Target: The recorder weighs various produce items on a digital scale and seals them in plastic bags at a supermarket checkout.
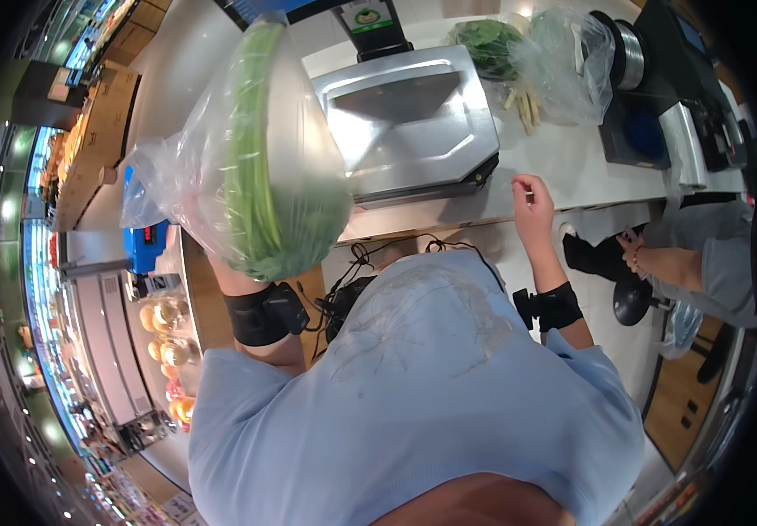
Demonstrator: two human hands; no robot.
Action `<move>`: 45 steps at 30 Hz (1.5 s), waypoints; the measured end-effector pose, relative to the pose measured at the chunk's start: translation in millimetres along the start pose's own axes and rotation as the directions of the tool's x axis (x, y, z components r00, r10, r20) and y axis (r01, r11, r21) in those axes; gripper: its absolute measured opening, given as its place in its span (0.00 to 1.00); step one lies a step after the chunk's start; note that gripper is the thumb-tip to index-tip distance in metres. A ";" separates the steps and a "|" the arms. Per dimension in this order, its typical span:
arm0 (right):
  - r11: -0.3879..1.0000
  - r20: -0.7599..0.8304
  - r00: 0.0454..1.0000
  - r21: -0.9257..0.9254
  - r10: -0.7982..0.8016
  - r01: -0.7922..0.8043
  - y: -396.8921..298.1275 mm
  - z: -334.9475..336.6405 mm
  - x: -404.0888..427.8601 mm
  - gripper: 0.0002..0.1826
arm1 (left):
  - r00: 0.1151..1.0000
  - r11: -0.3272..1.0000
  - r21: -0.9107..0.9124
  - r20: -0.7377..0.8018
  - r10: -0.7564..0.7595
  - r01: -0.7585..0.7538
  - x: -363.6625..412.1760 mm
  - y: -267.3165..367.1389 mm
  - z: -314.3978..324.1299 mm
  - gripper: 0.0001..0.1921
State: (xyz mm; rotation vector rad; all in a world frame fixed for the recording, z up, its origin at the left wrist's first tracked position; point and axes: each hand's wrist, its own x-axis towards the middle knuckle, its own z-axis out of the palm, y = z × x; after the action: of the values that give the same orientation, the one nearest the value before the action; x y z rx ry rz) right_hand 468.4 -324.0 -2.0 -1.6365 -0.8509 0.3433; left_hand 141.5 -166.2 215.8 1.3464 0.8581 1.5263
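A clear plastic bag (pixel 312 144) of leafy vegetables with long green stalks (pixel 247 151) hangs upside down before me, leaves lowest. My left hand is mostly hidden behind the bag's bunched plastic; the raised forearm leads up to it, and the hand appears to grip it. Just right of the bag lies the steel weighing pan (pixel 411 112) of a counter scale, and the bag overlaps its left edge in view. My right hand (pixel 533 200) is held by the counter's front edge, right of the scale, fingers loosely curled around nothing.
On the white counter (pixel 569 164) at right lie bagged leafy greens (pixel 487 49) with pale stems. A roll of plastic bags (pixel 684 144) and dark equipment stand beyond. Another person's hand (pixel 633 250) is at far right. Black cables (pixel 358 256) dangle below the counter; bagged fruit (pixel 164 329) sits left.
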 end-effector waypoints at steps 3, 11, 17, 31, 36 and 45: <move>0.985 0.091 0.984 -0.071 -0.153 0.160 -14.1 4.2 1.2 0.05 | 1.000 1.000 0.014 -0.026 0.010 -0.010 -1.1 -5.6 -23.7 0.22; 0.949 0.783 0.558 0.123 -0.273 0.292 -87.3 24.3 0.2 0.03 | 0.961 0.961 0.056 -0.040 0.273 -0.270 -57.4 -42.9 -29.3 0.22; 0.894 0.999 0.015 0.020 -0.030 0.448 -89.7 78.1 -11.8 0.30 | 0.820 0.836 0.134 -0.165 0.548 -0.532 -73.0 -73.8 -1.8 0.22; 0.789 0.973 0.013 -0.196 0.232 0.582 -62.6 59.7 -18.6 0.13 | 0.963 0.814 -0.534 0.003 0.270 -0.227 -139.2 -96.7 -6.2 0.15; 0.312 0.932 -0.174 0.276 -0.317 0.909 -30.0 52.9 -0.4 0.07 | 0.994 0.955 -0.278 -0.018 0.104 -0.104 -125.8 -94.7 -39.7 0.16; 0.981 0.079 0.987 -0.128 -0.139 0.148 1.4 7.1 20.8 0.06 | 0.950 0.981 -0.183 -0.311 -0.003 -0.057 -10.3 -54.4 -89.8 0.17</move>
State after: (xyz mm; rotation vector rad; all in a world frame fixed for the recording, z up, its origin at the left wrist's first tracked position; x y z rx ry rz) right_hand 478.7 -304.6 -0.5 -1.6827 -1.0583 0.2478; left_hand 62.7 -151.0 147.2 0.9979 0.8613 1.8241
